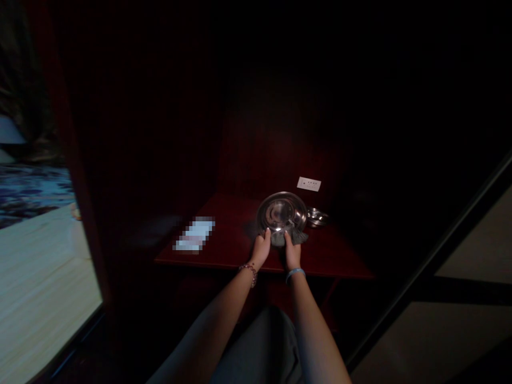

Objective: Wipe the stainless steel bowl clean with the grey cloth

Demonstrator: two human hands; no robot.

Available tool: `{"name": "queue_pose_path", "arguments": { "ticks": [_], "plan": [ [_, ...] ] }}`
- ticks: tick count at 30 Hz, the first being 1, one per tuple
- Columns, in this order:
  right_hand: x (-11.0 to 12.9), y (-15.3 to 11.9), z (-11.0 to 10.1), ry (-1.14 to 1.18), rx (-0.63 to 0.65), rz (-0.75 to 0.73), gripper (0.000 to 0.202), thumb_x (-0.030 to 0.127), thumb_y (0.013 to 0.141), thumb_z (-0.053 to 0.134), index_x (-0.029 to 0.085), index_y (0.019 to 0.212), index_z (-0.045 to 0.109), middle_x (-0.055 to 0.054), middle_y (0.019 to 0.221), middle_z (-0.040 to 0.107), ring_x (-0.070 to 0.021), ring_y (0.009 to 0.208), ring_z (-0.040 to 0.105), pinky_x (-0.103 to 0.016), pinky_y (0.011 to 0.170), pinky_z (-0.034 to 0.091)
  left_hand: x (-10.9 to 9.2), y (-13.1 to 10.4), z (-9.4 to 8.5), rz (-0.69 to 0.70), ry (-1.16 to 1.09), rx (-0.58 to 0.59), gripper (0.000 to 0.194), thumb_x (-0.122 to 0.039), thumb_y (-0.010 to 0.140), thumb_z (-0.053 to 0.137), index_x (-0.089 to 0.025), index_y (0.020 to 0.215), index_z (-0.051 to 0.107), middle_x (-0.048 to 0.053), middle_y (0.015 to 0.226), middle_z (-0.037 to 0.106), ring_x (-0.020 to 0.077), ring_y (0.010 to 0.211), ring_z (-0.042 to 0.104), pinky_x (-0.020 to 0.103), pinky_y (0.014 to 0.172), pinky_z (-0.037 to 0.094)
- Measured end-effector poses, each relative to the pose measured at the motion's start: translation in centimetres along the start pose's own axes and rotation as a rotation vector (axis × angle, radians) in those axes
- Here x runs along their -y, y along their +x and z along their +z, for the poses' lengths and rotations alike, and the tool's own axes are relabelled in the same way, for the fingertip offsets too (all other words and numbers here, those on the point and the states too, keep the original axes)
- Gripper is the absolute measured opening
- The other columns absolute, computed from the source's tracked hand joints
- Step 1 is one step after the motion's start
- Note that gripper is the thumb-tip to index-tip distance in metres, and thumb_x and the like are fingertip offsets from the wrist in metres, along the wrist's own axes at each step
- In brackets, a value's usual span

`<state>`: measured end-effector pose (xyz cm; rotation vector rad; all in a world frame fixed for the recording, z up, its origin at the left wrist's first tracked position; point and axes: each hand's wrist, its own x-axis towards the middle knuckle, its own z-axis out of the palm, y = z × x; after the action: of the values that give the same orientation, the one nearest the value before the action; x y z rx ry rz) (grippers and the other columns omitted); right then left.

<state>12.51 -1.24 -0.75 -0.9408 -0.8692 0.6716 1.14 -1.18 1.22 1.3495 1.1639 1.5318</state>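
Metal bowl: the shiny bowl (280, 209) is held up over the dark red desk (230, 226), tilted so that its inside shows to the person; whether its underside touches the desktop cannot be told.
Left hand: the left hand (262, 250) is closed on the near left rim, thumb on top, the other fingers mostly hidden.
Right hand: the right hand (293, 255) is closed on a grey cloth (298, 236) at the near right rim, thumb uppermost; how far its fingers reach beneath the bowl cannot be told.
Cloth: bunched along the near edge of the bowl, between the hands and out past the right thumb.
Wrists: a beaded bracelet (253, 274) on the left, a light blue band (295, 273) on the right.
Other metalware: shiny round dishes (319, 217) sit on the desk just behind the bowl, to its right, partly covered by it.
Wall: a white socket plate (309, 184) above those dishes.
Desk, left side: a pale rectangle (194, 234), blurred into blocks.
Far left: a light wooden surface (44, 298).
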Motion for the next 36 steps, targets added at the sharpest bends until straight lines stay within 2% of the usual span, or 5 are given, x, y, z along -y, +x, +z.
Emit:
{"name": "queue_pose_path", "arguments": {
  "ticks": [7, 17, 25, 31, 36],
  "plan": [
    [-0.2, 0.2, -0.1, 0.022, -0.047, -0.008, 0.06, 0.047, 0.075, 0.069, 0.012, 0.123, 0.065, -0.01, 0.124, 0.068, -0.0218, 0.118, 0.061, -0.033, 0.103, 0.046, 0.0, 0.3, 0.0, -0.042, -0.228, -0.037, 0.041, -0.035, 0.094, 0.045, -0.005, 0.112, 0.066, 0.018, 0.116, 0.07, 0.0232, 0.112, 0.064, 0.033, 0.097, 0.048],
    [0.9, -0.3, 0.1, -0.004, -0.118, -0.041, 0.061, 0.05, 0.077, 0.067, 0.011, 0.123, 0.065, -0.012, 0.128, 0.066, -0.023, 0.118, 0.061, -0.035, 0.104, 0.045, 0.2, 0.7, -0.1, -0.051, -0.238, -0.09, 0.045, -0.041, 0.095, 0.041, -0.007, 0.114, 0.065, 0.02, 0.117, 0.069, 0.0233, 0.112, 0.064, 0.032, 0.095, 0.05],
    [1.4, -0.6, 0.2, 0.009, -0.107, -0.031, 0.065, 0.055, 0.076, 0.068, 0.008, 0.121, 0.066, -0.014, 0.123, 0.068, -0.0247, 0.116, 0.063, -0.035, 0.1, 0.048, -0.2, 0.4, -0.2, -0.121, -0.316, -0.058, 0.052, -0.047, 0.095, 0.039, -0.008, 0.124, 0.058, 0.022, 0.122, 0.065, 0.0254, 0.098, 0.069, 0.029, 0.067, 0.058],
    [1.1, -0.4, 0.1, 0.056, -0.101, -0.001, 0.065, 0.056, 0.074, 0.069, 0.009, 0.119, 0.066, -0.014, 0.122, 0.069, -0.0249, 0.114, 0.064, -0.034, 0.098, 0.05, -0.6, 0.2, -0.4, -0.142, -0.332, -0.108, 0.052, -0.048, 0.096, 0.04, -0.009, 0.127, 0.057, 0.02, 0.124, 0.064, 0.0249, 0.101, 0.067, 0.03, 0.069, 0.059],
    [1.2, -0.3, 0.0, 0.166, -0.167, 0.096, 0.071, 0.061, 0.077, 0.064, 0.007, 0.123, 0.063, -0.017, 0.123, 0.067, -0.0273, 0.108, 0.067, -0.034, 0.084, 0.056, -0.2, 0.4, -0.6, -0.143, -0.389, -0.163, 0.053, -0.053, 0.095, 0.042, -0.012, 0.125, 0.057, 0.018, 0.122, 0.064, 0.0227, 0.1, 0.067, 0.03, 0.071, 0.06]
  ]
}}
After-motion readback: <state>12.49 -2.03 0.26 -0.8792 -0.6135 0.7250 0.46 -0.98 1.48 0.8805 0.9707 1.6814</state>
